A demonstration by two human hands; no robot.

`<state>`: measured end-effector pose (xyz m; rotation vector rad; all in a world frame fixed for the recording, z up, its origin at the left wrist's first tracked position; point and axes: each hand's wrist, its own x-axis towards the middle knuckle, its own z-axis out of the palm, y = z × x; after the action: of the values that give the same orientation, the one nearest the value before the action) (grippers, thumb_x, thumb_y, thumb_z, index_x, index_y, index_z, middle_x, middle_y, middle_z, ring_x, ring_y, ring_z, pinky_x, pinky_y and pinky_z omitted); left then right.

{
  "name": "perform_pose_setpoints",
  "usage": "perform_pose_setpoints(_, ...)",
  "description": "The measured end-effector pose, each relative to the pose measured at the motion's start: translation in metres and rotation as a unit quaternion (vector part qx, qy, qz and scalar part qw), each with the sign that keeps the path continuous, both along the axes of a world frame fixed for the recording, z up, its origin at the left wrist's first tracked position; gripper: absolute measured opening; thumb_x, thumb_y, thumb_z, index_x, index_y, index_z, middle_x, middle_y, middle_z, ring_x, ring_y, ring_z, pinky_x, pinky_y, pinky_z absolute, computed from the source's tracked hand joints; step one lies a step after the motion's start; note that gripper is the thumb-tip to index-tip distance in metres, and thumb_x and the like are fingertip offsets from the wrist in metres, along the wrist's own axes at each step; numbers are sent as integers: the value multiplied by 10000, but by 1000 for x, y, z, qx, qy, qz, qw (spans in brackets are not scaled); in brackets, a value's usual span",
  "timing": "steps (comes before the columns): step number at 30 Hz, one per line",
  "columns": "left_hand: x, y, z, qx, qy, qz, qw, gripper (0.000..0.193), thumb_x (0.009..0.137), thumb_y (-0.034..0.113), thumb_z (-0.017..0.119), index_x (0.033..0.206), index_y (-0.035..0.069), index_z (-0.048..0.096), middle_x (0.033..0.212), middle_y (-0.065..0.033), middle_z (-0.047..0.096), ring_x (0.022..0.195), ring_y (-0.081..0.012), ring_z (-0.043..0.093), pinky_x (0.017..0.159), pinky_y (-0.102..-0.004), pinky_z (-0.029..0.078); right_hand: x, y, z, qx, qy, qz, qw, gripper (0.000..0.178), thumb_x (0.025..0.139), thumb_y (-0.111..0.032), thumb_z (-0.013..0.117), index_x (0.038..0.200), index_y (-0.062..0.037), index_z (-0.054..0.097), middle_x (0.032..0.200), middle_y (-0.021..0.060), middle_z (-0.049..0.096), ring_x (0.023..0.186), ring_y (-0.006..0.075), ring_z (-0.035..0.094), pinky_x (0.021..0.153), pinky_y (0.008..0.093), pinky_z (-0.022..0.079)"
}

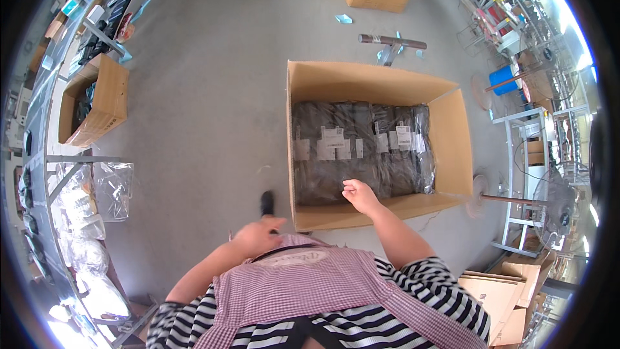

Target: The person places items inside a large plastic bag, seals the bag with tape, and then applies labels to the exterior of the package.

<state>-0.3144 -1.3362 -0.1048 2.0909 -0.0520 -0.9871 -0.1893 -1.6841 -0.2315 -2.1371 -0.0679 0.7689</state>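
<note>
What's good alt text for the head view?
A person's right hand is over an open cardboard box of dark, plastic-wrapped packages with white labels. The left hand is outside the box, near a checked apron.

A pink-checked apron (290,291) with 1 pale oval patch (294,258) covers a black-and-white striped top (445,294).

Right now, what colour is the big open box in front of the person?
The box is tan-brown; the head view shows it best.
</note>
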Motion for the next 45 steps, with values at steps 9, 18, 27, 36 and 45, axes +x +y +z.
perform_pose_setpoints(9, -192, 197, -39, 219, 22, 260, 940, 625, 832, 260, 725, 1394, 108, 498, 1273, -155, 620, 1072, -287, 653, 917, -406, 520, -36, 209, 98, 12, -196, 168, 966, 213, 877, -164, 592, 1064, -84, 652, 985, 90, 686, 885, 285, 657, 766, 409, 525)
perform_pose_setpoints(18, -390, 304, -116, 133, 59, 305, 941, 500, 940, 307, 528, 1379, 70, 507, 1343, -188, 574, 1277, -335, 524, 1057, -413, 432, -59, 356, -105, -32, 86, 691, 717, 366, 807, -235, 654, 1108, -29, 686, 1069, 197, 698, 1005, 335, 658, 868, 435, 506)
perform_pose_setpoints(27, -348, 400, -52, 147, 44, 473, 867, 553, 939, 360, 578, 1425, 126, 462, 1382, -178, 529, 1263, -350, 530, 1043, -455, 443, 97, 494, -53, -273, -110, 519, 802, 371, 822, -305, 644, 1020, 5, 688, 1059, 252, 662, 1001, 354, 650, 858, 414, 500)
perform_pose_setpoints(36, -401, 494, -7, 138, 154, 643, 737, 557, 957, 406, 529, 1434, 128, 460, 1421, -148, 505, 1328, -317, 467, 1077, -418, 413, 57, 935, -26, -148, -209, 638, 727, 381, 759, -291, 698, 1029, -22, 694, 1060, 200, 682, 1040, 370, 637, 905, 424, 513)
perform_pose_setpoints(45, -428, 632, 3, 173, -22, 757, 630, 602, 888, 382, 680, 1406, 131, 503, 1303, -116, 603, 1120, -265, 616, 968, -371, 486, -217, 1256, 167, 292, 42, 677, 674, 254, 930, -94, 644, 1176, -32, 633, 1038, 51, 688, 964, 117, 634, 867, 263, 508)
